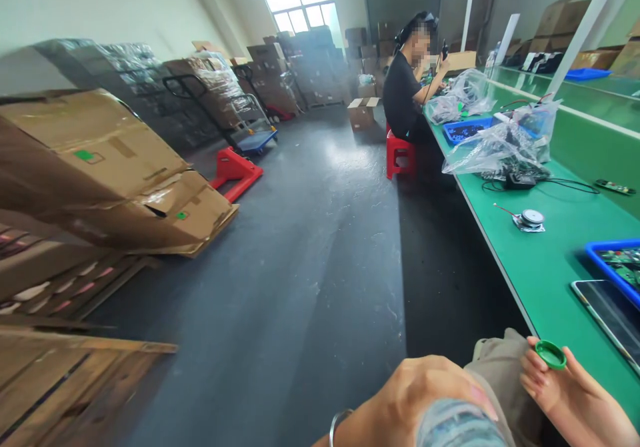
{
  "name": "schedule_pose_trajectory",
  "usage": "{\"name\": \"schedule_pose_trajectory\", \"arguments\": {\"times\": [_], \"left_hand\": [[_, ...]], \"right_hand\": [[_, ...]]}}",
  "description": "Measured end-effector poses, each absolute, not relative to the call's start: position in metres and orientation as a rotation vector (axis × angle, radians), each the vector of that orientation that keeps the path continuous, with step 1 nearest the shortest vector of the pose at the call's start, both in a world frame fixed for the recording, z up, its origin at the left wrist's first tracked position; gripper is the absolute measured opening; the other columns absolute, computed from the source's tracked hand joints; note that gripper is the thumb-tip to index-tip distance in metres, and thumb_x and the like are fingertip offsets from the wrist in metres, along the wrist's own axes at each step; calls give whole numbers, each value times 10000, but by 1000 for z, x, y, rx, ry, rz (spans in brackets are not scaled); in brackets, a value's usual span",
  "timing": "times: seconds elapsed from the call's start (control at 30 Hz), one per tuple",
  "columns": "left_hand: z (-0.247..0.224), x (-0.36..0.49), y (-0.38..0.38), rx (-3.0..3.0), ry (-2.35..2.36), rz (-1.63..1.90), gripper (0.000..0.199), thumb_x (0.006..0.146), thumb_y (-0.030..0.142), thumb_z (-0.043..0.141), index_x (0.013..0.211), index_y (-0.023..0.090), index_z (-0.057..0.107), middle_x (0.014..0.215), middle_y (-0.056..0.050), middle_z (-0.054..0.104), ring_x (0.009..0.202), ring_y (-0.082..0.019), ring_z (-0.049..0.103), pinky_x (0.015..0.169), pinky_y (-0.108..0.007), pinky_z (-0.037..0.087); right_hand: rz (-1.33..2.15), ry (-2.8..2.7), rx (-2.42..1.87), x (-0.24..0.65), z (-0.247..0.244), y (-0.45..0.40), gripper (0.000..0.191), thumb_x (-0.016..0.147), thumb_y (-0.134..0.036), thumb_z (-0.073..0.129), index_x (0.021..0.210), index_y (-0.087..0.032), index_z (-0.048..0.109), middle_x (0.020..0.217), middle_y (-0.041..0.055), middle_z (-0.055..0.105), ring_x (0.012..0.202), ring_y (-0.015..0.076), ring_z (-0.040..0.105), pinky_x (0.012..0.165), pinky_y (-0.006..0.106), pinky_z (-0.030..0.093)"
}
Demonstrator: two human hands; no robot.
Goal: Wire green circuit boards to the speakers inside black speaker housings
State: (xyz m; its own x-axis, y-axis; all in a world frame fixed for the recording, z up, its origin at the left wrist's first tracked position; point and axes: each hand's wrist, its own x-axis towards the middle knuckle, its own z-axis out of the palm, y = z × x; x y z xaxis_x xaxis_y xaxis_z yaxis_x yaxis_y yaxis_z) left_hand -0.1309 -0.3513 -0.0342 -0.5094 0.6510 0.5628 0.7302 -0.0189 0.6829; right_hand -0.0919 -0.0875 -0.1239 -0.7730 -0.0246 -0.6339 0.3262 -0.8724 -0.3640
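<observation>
My left hand (407, 394), with a metal bangle (337, 424) at the wrist, is wrapped round a translucent, bluish plastic bottle (460, 427). Most of that bottle lies below the picture's lower edge. At the lower right, my right hand (575, 394) holds a small round green bottle cap (551, 355) between thumb and fingers, its hollow side up. The cap is beside the front edge of the green worktable (560, 274). Between the two hands shows a grey-brown trouser leg (505, 374).
On the table are a phone (607, 314), a blue tray (593, 250) of circuit boards, a small speaker (530, 219) and plastic bags (505, 144). A co-worker (403, 94) sits on a red stool (400, 157). Cartons (100, 160), a pallet (75, 380) and a pallet jack (237, 170) stand left.
</observation>
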Motion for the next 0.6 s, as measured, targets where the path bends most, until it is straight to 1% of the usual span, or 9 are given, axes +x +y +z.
{"name": "schedule_pose_trajectory", "arguments": {"times": [0.07,0.13,0.23,0.33,0.43,0.6], "left_hand": [[-32,-132,-345,-1437,-1938,-1830,411,898,481,423,1267,351,298,905,-39,701,793,-178,701,723,-231,580],[-29,-132,-341,-1372,-1822,-1894,402,877,492,474,1231,323,386,849,-43,692,763,-174,701,739,-219,575],[-19,-133,-341,-1381,-1801,-1813,396,861,465,522,1201,279,441,816,-41,679,779,-168,695,782,-228,563],[-3,-137,-343,-1442,-1828,-1699,317,896,385,494,1174,239,452,880,-53,677,860,-169,683,824,-266,547],[15,-140,-343,-1528,-1838,-1577,226,927,306,463,1121,190,469,917,-72,675,913,-174,670,850,-293,531],[40,-143,-331,-1626,-1851,-1378,173,948,265,451,1107,194,454,981,-61,666,998,-155,641,908,-311,500]], "right_hand": [[-2698,723,957,-84,-129,-86,313,733,-388,668,964,-184,611,739,7,416,637,138,409,548,326,480],[-2700,752,955,-76,-134,-83,322,738,-389,668,983,-189,609,750,11,427,661,149,425,564,337,491],[-2704,767,910,-64,-139,-78,322,764,-405,650,1006,-197,604,751,10,433,671,152,429,588,350,499],[-2694,803,856,-52,-143,-73,318,769,-419,649,1002,-208,606,769,17,457,690,162,447,609,362,504],[-2678,883,813,-44,-146,-70,325,738,-438,671,966,-212,624,740,17,469,652,160,444,574,348,495],[-2660,1013,686,-38,-142,-73,356,720,-492,683,912,-194,651,689,26,499,598,167,453,548,343,486]]}}
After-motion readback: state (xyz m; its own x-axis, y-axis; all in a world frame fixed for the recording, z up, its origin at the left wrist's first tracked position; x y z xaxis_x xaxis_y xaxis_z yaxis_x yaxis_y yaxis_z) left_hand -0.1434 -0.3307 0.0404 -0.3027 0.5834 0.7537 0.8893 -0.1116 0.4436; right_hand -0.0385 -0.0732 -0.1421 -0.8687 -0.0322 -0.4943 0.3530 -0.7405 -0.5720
